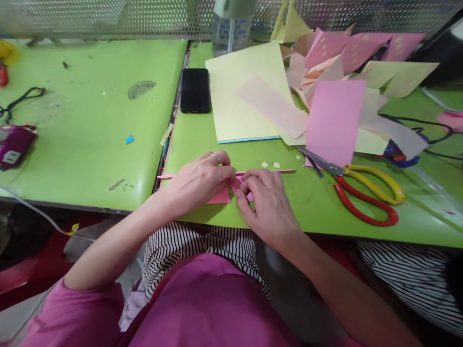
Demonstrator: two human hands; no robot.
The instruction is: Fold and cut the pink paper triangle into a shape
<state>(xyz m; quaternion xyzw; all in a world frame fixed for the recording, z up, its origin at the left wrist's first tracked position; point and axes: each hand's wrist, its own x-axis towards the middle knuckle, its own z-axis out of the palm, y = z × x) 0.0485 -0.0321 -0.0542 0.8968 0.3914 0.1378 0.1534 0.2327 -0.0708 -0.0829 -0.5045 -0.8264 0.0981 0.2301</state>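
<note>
A long pink paper strip lies flat along the near edge of the green table. My left hand, with a ring on one finger, presses on the pink paper from the left, fingers curled and pinching it. My right hand meets it from the right, fingertips pinched on the same pink paper at the fold. A wider pink part shows under my left hand. The exact fold is hidden by my fingers.
Scissors with red and yellow handles lie right of my hands. A black phone sits behind, beside yellow sheets and a pile of pink and cream paper. A bottle stands at the back. Cables run at the right.
</note>
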